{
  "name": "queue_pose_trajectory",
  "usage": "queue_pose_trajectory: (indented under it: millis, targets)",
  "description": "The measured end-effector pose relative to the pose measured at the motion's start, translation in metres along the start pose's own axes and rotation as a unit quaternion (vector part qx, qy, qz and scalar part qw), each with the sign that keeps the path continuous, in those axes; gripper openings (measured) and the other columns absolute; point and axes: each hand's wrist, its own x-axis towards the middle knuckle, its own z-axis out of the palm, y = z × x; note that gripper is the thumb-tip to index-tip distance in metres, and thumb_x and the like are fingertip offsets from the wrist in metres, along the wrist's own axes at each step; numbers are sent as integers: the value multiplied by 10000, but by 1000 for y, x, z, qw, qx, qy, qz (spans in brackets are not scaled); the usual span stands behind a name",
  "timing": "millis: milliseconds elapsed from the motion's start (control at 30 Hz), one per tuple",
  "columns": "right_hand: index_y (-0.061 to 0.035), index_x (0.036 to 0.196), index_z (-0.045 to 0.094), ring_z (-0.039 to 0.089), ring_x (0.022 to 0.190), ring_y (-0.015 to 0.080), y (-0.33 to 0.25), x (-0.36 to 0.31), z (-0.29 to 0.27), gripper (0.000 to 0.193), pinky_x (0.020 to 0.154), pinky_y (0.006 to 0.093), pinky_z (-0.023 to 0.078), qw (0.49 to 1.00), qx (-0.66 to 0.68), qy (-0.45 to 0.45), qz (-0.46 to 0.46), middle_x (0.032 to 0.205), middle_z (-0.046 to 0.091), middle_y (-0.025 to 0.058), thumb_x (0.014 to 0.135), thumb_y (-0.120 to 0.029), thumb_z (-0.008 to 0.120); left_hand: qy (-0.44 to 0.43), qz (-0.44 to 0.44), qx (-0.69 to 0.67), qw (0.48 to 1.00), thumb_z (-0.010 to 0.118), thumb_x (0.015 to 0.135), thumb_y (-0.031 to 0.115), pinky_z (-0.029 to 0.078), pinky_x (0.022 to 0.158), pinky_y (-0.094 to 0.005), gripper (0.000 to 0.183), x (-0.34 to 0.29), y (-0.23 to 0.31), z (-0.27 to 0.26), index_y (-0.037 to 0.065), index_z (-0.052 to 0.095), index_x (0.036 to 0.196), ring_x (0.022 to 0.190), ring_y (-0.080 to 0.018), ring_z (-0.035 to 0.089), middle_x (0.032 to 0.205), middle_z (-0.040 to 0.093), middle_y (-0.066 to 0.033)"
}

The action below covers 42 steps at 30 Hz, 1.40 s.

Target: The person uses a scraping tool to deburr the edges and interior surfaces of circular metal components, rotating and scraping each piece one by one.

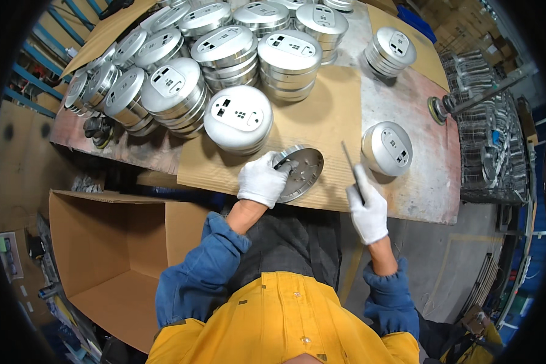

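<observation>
In a white glove, my left hand (262, 180) grips the rim of a round metal cover (308, 173), tilted up near the table's front edge. Its hollow, dull grey inner side shows, with small raised posts. To the right, my gloved right hand (369, 212) is closed round a slim, file-like metal tool (347, 156), whose tip points up and away from me. The tool and the cover are apart. Just beyond my left hand stands a stack of silvery covers (238, 118) with small cut-outs on top. Another stack (387, 148) sits beyond my right hand.
Many stacked covers (224, 45) crowd the table's far left. Cardboard (333, 109) lies over its middle. One more stack (391, 51) and a round sanding tool (438, 110) are at the right. An open carton (103, 242) stands below left; a wire basket (485, 121) of metal parts is far right.
</observation>
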Motion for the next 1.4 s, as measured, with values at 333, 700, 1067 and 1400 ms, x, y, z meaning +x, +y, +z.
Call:
queue_pose_trajectory:
  millis: [333,700,1067,1400]
  targets:
    - [-114,1203,532,633,699,363,-49,-19,-2,326,634,455,506,893,-252,-373,6,809,627,170,898,-228,513,22,82,50,995,769,721,303,516,589,-356,260,-14,8,3,95,679,848,661,-285,661,726,667,-119]
    - [-82,1081,579,639,710,363,-48,-15,3,240,616,455,504,906,-242,-346,-26,784,644,185,888,-204,508,34,102,0,994,763,706,171,520,592,-338,191,-20,7,2,85,673,850,664,-279,667,737,669,-110]
    - [9,1014,618,648,710,386,-73,27,0,257,626,458,518,841,-265,-469,-51,762,654,222,817,-83,481,50,133,-11,990,755,669,105,514,580,-347,180,-20,5,1,83,660,819,645,-295,652,719,658,-115]
    - [11,1284,491,643,642,336,-59,-25,20,503,580,431,525,880,-301,-365,-50,747,615,194,794,-102,512,67,51,-120,989,737,705,175,518,583,-355,166,-16,-9,11,92,668,832,657,-295,659,732,669,-117]
